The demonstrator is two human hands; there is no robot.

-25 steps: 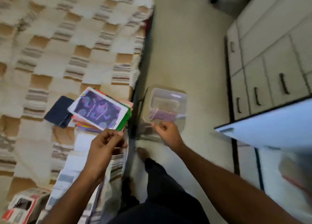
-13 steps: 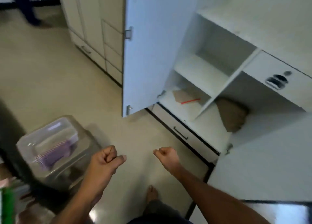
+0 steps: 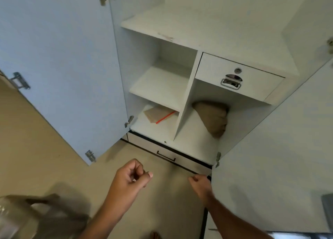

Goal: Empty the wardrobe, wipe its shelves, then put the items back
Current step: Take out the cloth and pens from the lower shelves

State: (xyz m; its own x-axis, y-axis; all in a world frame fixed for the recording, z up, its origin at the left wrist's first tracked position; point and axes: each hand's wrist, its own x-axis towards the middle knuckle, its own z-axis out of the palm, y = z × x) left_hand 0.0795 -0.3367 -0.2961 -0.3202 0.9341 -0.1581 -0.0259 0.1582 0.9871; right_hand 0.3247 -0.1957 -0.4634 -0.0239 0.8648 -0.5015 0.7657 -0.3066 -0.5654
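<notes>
The wardrobe stood open, both doors swung wide, its upper shelves bare. A tan cloth bundle lay in the lower right compartment, and a flat brown folder with a red edge lay on the lower left shelf. Above the floor, the left hand and right hand were curled, holding nothing.

1. A home bedroom or dressing area, judged by the tall white laminate wardrobe standing with both doors open.
2. Inside are plain white shelves and a small lockable white drawer with a metal pull handle.
3. A smooth beige floor runs beneath.
</notes>
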